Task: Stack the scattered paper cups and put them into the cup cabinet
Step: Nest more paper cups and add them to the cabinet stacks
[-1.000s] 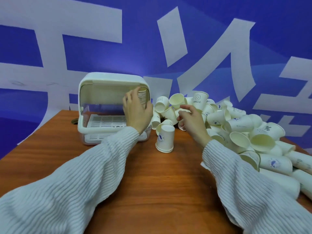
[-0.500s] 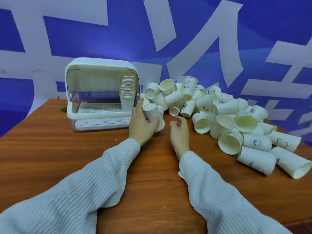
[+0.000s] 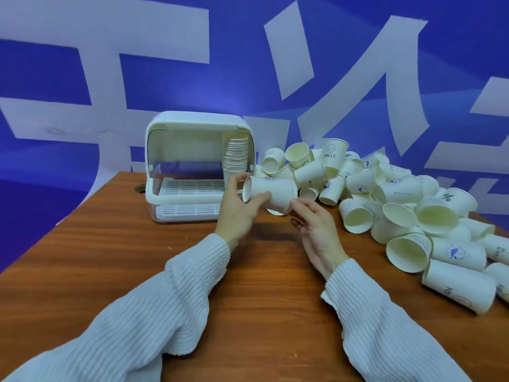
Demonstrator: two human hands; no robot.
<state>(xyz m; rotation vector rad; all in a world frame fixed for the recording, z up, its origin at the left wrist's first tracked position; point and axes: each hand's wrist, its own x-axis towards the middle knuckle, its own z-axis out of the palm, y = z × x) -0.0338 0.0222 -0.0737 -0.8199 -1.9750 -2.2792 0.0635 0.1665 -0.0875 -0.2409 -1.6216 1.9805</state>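
Both hands (image 3: pixel 275 216) now hold one lifted paper cup (image 3: pixel 271 193) sideways.

You faced a deep blue wall (image 3: pixel 165 86) painted with huge white strokes (image 3: pixel 154 31) that ran from 9 o'clock across to 3 o'clock. Below it, a reddish-brown wood-grain counter (image 3: pixel 261 312) filled the view toward 6 o'clock, with a small round hole (image 3: pixel 140 188) near its far edge at 10 o'clock.
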